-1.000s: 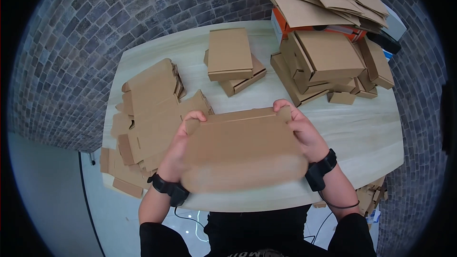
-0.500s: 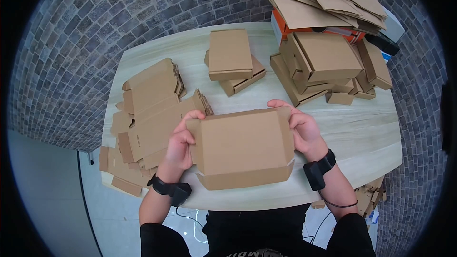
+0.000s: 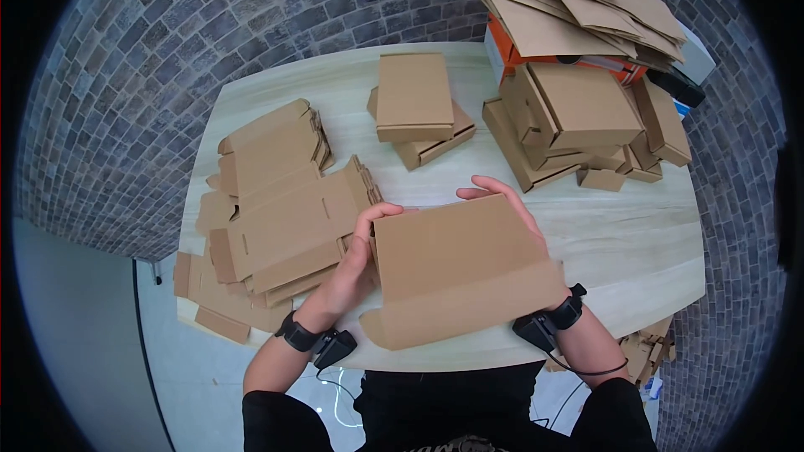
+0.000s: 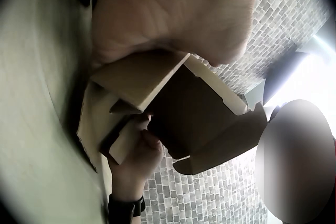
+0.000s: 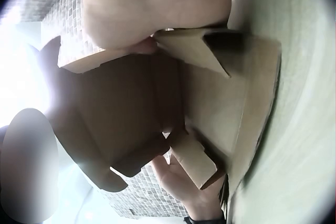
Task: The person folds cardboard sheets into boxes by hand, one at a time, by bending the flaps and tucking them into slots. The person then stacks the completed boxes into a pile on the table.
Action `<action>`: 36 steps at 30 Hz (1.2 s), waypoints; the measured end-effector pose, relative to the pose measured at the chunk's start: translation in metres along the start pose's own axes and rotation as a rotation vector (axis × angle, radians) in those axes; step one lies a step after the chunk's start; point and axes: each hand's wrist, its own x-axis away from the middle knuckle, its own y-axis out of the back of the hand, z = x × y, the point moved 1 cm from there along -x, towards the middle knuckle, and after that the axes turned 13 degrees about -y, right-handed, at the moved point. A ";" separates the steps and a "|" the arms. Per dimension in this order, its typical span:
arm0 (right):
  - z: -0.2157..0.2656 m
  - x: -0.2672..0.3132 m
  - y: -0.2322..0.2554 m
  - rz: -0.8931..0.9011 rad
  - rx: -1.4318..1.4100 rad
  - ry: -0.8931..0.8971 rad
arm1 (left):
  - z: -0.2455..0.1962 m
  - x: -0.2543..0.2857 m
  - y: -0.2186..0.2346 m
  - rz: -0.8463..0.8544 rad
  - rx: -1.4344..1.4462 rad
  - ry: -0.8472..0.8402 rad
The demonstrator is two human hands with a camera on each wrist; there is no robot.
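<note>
A partly folded brown cardboard box (image 3: 461,251) is between my two hands near the table's front edge. Its broad panel faces up in the head view, and a long flap (image 3: 452,314) slopes toward my body. My left hand (image 3: 347,264) grips the box's left side, fingers bent over the far corner. At the opposite side my right hand (image 3: 523,213) holds it, mostly behind the panel, with fingertips showing past the far edge. The left wrist view shows the box's hollow inside (image 4: 184,108), side flaps turned inward, and the right hand's thumb (image 4: 150,139) at one flap.
Flat cardboard blanks (image 3: 289,218) lie stacked at the table's left. Two folded boxes (image 3: 414,96) sit at the back middle, and several more boxes (image 3: 578,105) pile up at the right. Behind those, flat sheets (image 3: 569,0) lie on an orange carton (image 3: 511,42).
The box has turned and shifted slightly right, its long near flap now angled. My left hand has moved right with it. The right hand has slipped further behind the panel.
</note>
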 end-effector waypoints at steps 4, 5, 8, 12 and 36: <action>0.003 -0.001 -0.003 -0.021 0.124 -0.011 | 0.002 0.002 0.010 -0.010 -0.171 0.086; 0.002 -0.001 -0.002 -0.018 0.126 -0.012 | 0.001 0.002 0.010 -0.013 -0.171 0.083; -0.009 -0.005 0.005 0.009 0.173 0.020 | -0.002 0.002 0.008 -0.102 -0.099 0.167; -0.014 -0.007 0.008 0.122 0.071 0.098 | -0.012 0.001 0.002 -0.005 -0.210 0.072; 0.000 -0.003 0.008 0.061 0.392 -0.040 | 0.005 0.004 0.016 -0.419 0.413 0.388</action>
